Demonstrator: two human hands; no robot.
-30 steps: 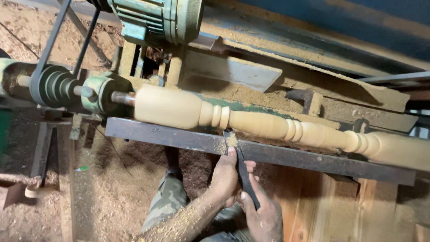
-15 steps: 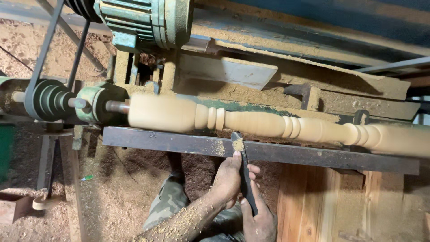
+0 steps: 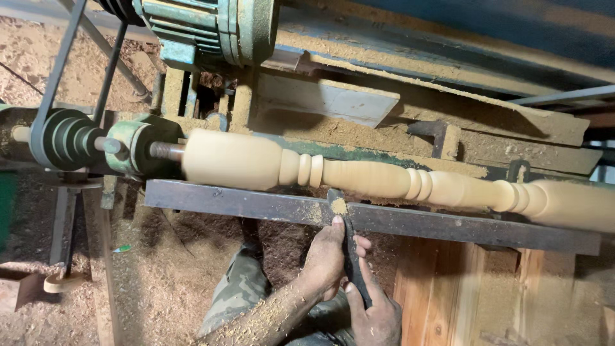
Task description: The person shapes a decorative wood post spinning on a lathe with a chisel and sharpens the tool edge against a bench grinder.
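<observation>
Dusty left hand [image 3: 327,259] and right hand [image 3: 375,314] grip chisel [image 3: 349,247].

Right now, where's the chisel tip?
Head view, centre: the chisel tip rests on the steel tool rest, just below the turned spindle, gripped by both hands.

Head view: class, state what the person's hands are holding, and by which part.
Both hands grip a dark turning chisel by its shaft: left hand nearer the tip on the metal rest bar, right hand lower down.
</observation>
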